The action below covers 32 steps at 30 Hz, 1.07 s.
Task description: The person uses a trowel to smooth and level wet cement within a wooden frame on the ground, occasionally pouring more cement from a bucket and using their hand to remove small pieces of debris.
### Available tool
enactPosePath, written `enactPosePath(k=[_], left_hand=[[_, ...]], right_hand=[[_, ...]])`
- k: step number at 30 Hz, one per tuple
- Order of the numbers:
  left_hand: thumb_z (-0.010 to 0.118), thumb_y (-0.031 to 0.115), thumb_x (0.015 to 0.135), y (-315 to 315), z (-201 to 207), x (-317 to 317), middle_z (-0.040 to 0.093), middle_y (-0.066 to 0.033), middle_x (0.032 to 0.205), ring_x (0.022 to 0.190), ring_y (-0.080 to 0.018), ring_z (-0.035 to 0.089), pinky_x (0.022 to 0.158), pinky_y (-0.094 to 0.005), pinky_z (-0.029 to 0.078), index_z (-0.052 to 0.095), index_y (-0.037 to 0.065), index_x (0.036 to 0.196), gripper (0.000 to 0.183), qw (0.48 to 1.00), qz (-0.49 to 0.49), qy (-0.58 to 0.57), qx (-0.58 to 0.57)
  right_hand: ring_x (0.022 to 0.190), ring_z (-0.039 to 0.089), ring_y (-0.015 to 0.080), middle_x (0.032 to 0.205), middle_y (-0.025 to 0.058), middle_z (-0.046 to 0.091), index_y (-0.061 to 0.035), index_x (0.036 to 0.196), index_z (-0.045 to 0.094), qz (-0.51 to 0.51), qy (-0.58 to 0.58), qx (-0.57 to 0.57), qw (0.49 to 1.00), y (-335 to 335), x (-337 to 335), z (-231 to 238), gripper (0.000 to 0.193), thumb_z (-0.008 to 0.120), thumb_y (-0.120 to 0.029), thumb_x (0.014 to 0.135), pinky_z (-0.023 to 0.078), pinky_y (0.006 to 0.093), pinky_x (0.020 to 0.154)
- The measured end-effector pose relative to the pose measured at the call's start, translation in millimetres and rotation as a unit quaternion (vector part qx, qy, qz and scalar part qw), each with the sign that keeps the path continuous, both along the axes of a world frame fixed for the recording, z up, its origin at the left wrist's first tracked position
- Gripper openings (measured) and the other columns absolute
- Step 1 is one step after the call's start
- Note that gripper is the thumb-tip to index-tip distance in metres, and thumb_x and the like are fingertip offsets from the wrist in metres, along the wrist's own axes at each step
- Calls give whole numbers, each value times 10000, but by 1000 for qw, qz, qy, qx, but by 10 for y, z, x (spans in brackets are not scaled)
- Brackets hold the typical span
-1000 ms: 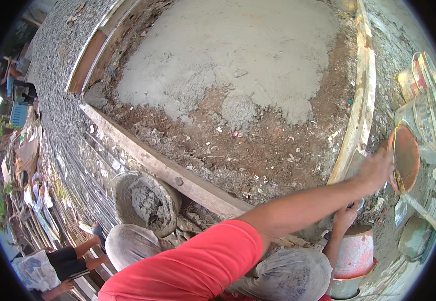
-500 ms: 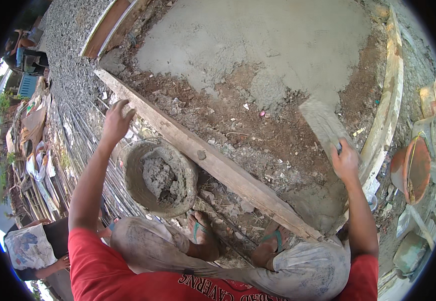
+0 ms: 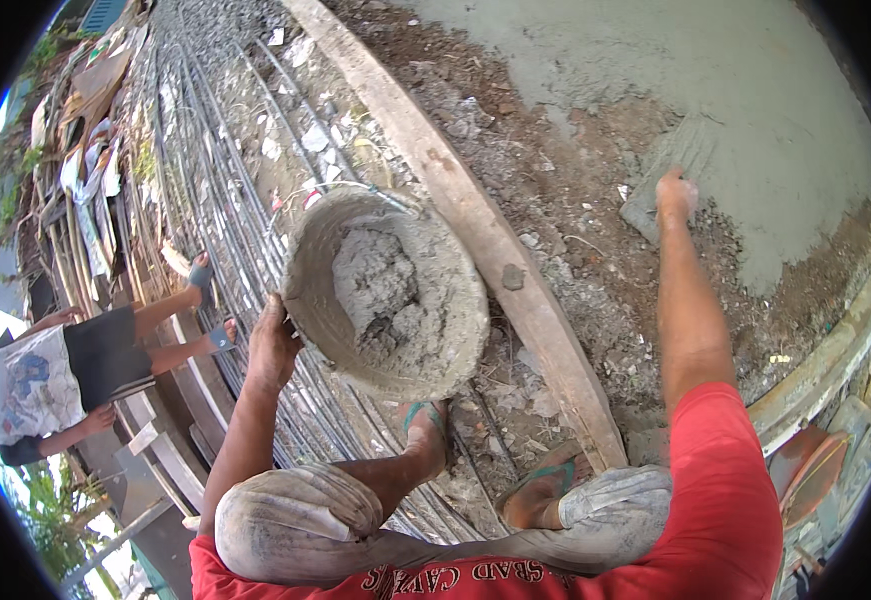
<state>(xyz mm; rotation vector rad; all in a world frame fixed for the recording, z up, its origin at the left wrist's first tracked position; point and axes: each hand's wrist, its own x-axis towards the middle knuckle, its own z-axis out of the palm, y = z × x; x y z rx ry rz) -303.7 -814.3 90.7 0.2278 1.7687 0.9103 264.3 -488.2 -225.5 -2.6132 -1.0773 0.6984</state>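
My left hand (image 3: pixel 273 345) grips the near left rim of a mortar-crusted bucket (image 3: pixel 460 345), which leans towards me. Grey wet mortar (image 3: pixel 373 270) lies heaped inside it. Out in front, my right arm is stretched far forward, and my right hand (image 3: pixel 675 197) is closed round a flat plastering trowel (image 3: pixel 642 213). The trowel's blade, a little blurred, rests at the edge of the smooth wet concrete (image 3: pixel 755 130), where it meets bare rubbly soil (image 3: pixel 585 170). The trowel's handle is hidden under my fingers.
A long wooden board (image 3: pixel 465 210) runs slantwise between the bucket and the soil. Thin steel bars (image 3: pixel 215 170) lie on the left. A person in dark shorts (image 3: pixel 105 355) stands at far left. Another edging board (image 3: pixel 825 370) and an orange-brown basin (image 3: pixel 810 470) are at right.
My left hand has come down onto the bucket's rim, and the bucket now leans towards me. My right hand has carried the trowel forward to the concrete's edge. The view has swung left.
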Motion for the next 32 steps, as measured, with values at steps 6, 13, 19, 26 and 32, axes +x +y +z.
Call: enactPosePath(k=[6,13,19,26,32], left_hand=[[516,375,1070,-42,63,72,590,-32,1354,1006,-142,636,674,-287,522,380,85,1547,575,998,13,68,-12],[561,187,1022,32,118,202,597,-101,1314,1219,-242,577,1037,-388,461,478,20,1406,427,998,21,17,63],[581,-10,896,288,46,583,626,-127,1241,1110,-225,622,966,-356,505,498,2,1323,435,990,-29,38,133],[510,-74,802,-24,399,635,686,-100,1089,932,-188,670,844,-310,548,577,-44,1257,460,985,-69,21,156],[570,-8,831,-120,477,846,680,-103,1152,1024,-197,639,960,-328,500,542,-36,1347,517,971,-132,109,169]], right_hand=[[1104,655,442,1177,310,668,99,1153,665,257,50,-65,963,677,-1001,172,678,406,-510,1004,504,494,986],[1107,629,465,1153,311,663,53,1219,606,457,12,-116,882,-1130,-75,735,593,499,-489,1002,506,513,989],[1033,648,468,1043,302,685,17,1098,672,366,3,-131,921,-2185,1221,1590,539,570,-493,955,513,540,902],[599,671,395,644,207,653,-26,850,627,488,-25,181,853,-1932,31,3271,354,687,-371,908,528,488,540],[606,717,328,664,152,694,-76,890,591,687,-165,136,695,-1907,-1174,3860,377,712,-433,880,567,450,536]])
